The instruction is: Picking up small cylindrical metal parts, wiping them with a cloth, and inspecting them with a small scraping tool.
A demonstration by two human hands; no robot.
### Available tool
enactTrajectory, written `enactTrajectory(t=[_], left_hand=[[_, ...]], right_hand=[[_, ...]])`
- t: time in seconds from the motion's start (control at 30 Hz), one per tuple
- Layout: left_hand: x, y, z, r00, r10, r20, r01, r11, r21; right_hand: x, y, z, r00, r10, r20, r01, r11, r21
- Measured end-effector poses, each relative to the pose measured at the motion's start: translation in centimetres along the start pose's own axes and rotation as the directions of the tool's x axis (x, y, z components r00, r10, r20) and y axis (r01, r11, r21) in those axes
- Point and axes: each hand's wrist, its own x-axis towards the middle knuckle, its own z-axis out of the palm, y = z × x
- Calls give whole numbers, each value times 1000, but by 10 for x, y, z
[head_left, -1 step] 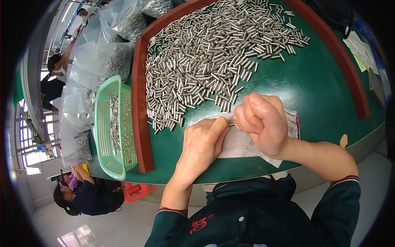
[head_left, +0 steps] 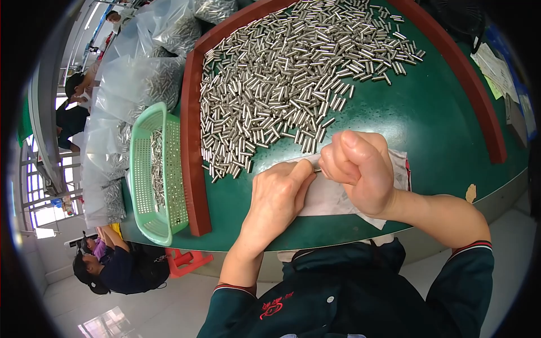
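My left hand [head_left: 280, 191] is closed, its thumb and forefinger pressed together above a grey-white cloth [head_left: 327, 197]. A short bit of a metal pin [head_left: 317, 170] shows between the two hands, with its ends hidden in the fingers. Close on the right, my right hand [head_left: 360, 169] is curled into a fist around the other end of that pin. A large heap of short, shiny cylindrical metal pins [head_left: 276, 84] lies just beyond both hands on the green tabletop [head_left: 428, 112].
Red-brown rails [head_left: 194, 141] border the heap. At left stand a light green plastic basket [head_left: 149, 225] with pins inside and clear plastic bags [head_left: 163, 79] of metal parts. Papers [head_left: 493, 67] lie far right. Other people [head_left: 107, 265] and a red stool [head_left: 186, 262] are at left.
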Motion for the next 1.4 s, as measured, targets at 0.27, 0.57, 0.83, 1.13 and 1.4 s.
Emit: enactTrajectory(t=[0.27,0.57,0.83,1.13,1.4], left_hand=[[1,1,3,998,34,-52,-35,999,-17],[-3,-10,-9,920,-235,314,342,91,-935],[0,-29,-7,884,-256,391,284,-370,-885],[4,-27,-13,859,-332,389,296,-298,-908],[0,-34,-10,927,-332,177,165,-64,-984]], right_hand=[[4,2,4,1000,-21,-7,21,1000,13],[7,-8,-6,997,-75,-25,76,996,41],[6,-5,-9,999,-20,33,16,993,117],[9,-3,-9,1000,-7,27,4,992,123],[8,-3,-8,1000,1,28,-5,992,129]])
